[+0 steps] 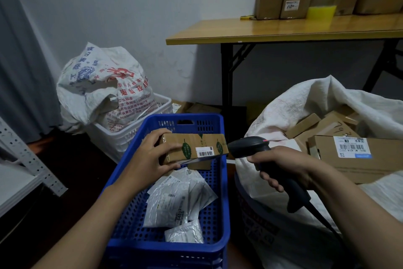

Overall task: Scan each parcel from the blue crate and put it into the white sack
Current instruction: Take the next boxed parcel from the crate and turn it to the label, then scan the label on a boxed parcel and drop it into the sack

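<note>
Midway. Left hand [150,157] holds brown leaf-printed cardboard parcel [192,146] over blue perforated plastic crate [219,203]; right hand [281,164] grips black handheld scanner [246,146] beside its label. White woven sack [272,120] holds cardboard boxes [349,159]; silvery mailers [174,199] left in crate.

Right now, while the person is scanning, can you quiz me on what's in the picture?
1. True or false: the left hand holds a cardboard box above the blue crate.
2. What does the right hand grip? A) scanner B) tape roll C) pen
3. Short answer: what lies on the crate's floor?
Key: 1 true; 2 A; 3 plastic mailers.
</note>
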